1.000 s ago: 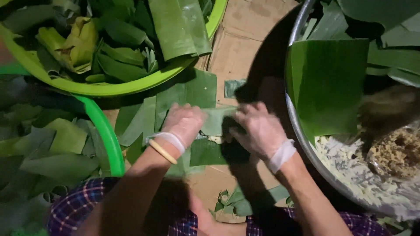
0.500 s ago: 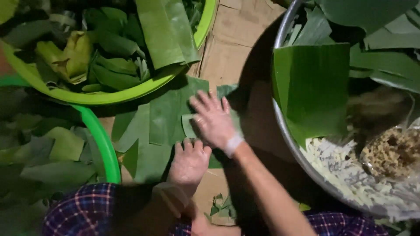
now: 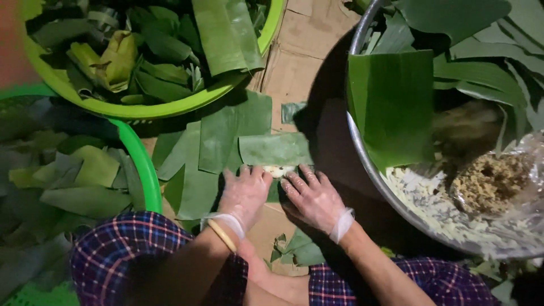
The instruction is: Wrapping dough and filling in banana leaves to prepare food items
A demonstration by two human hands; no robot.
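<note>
Flattened cardboard (image 3: 306,51) covers the floor, dimly lit, with containers crowding it on three sides. At 3 o'clock sits a big metal basin (image 3: 362,153), holding broad green leaves, pale rice along its near wall and a clear bag of brownish filling (image 3: 490,181). At 11 o'clock a lime-green tub (image 3: 170,107) is heaped with folded and cut leaves. At 9 o'clock a darker green tub (image 3: 141,164) holds more leaf pieces, flat and stacked.

Between the tubs and the basin, near the centre, several banana leaves (image 3: 215,141) lie overlapped on the cardboard. On top of them, a smaller leaf (image 3: 275,148) is folded over a small white lump of rice (image 3: 279,170), which peeks out at its near edge. Small leaf scraps (image 3: 297,246) lie at 6 o'clock, between the person's plaid-clad knees.

Both hands wear thin clear gloves. Left hand (image 3: 245,192) rests palm down just beside the rice, fingers spread a little, tips touching the folded leaf's edge; a yellow bangle (image 3: 221,235) circles the wrist. Right hand (image 3: 313,197) lies flat beside it, fingers fanned out, tips at the rice and the leaf's near edge. Neither hand pinches anything.
</note>
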